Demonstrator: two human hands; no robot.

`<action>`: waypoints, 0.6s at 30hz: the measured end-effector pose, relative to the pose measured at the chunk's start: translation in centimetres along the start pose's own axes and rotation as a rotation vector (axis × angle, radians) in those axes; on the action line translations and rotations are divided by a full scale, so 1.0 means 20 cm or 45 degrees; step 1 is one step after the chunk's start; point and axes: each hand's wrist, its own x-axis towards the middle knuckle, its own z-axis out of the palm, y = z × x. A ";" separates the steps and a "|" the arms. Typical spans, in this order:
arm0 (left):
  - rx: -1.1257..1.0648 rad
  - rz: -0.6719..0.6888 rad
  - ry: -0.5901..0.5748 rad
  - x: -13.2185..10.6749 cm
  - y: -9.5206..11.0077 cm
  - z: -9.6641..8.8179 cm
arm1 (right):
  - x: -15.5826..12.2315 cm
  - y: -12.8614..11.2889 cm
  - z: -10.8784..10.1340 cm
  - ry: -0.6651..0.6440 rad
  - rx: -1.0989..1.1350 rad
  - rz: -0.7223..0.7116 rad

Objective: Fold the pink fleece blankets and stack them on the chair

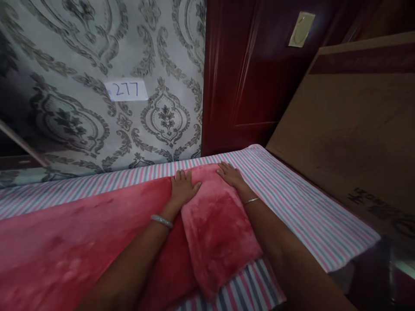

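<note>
A plush red-pink blanket [113, 220] stretches over the striped sheet [292, 198], running out of view at the left. Its right end is doubled over into a folded flap [220, 229]. Flat on the blanket, near the far left corner of that flap, lies my left hand [183, 188], fingers spread. My right hand [229, 175] rests on the flap's far right corner with its fingers stretched out. Neither hand grips the cloth. My left wrist has a wide silvery bangle, my right a thin one.
Behind the bed stands a patterned wall [165, 86] bearing a paper label [126, 90] marked 277. A dark red wooden panel [240, 77] with a light switch [301, 29] adjoins it. At the right, a large cardboard box [350, 116] leans close to the sheet's edge.
</note>
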 end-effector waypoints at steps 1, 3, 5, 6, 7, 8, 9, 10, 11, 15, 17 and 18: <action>0.011 -0.002 -0.014 0.00 0.00 0.00 | 0.00 0.01 0.01 0.006 -0.003 -0.002; 0.031 -0.010 -0.053 0.00 0.01 -0.01 | 0.01 0.03 0.02 0.012 -0.012 -0.001; 0.046 -0.024 -0.088 0.01 0.01 -0.03 | 0.03 0.04 0.02 0.015 -0.013 -0.003; 0.053 -0.029 -0.106 0.01 0.01 -0.03 | 0.03 0.04 0.02 0.019 -0.009 -0.004; 0.059 -0.032 -0.121 0.02 0.01 -0.04 | 0.04 0.05 0.02 0.026 -0.001 -0.006; 0.065 -0.035 -0.134 0.02 0.01 -0.04 | 0.05 0.06 0.03 0.033 0.008 -0.008; 0.068 -0.036 -0.144 0.02 0.01 -0.04 | 0.05 0.06 0.04 0.041 0.017 -0.008; 0.070 -0.036 -0.154 0.02 0.01 -0.04 | 0.06 0.07 0.04 0.046 0.026 -0.011; 0.069 -0.035 -0.156 0.02 0.01 -0.04 | 0.06 0.08 0.04 0.048 0.037 -0.016; 0.060 -0.026 -0.134 0.02 0.01 -0.04 | 0.07 0.09 0.05 0.058 0.064 -0.048; 0.050 -0.026 -0.125 0.02 0.01 -0.04 | 0.07 0.10 0.06 0.070 0.050 -0.054; 0.045 -0.029 -0.128 0.02 0.01 -0.04 | 0.07 0.10 0.06 0.079 0.041 -0.054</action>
